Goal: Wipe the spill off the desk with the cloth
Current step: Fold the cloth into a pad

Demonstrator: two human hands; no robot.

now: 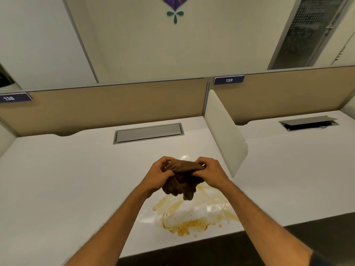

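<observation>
Both hands up off the table [57, 179] in the head view, left hand [156, 176] and right hand [211, 172] each with fingers [199, 163] curled in, pinching the bunched brown cloth [182, 181] between them. It hangs just above the spill [190, 217], an orange-yellow smear near the table's front edge beside the white divider [224, 139]. If it were me, I'd refold to a clean flat face first, then press down and sweep from the outer rim inward, away from that front edge so nothing drips off.
</observation>
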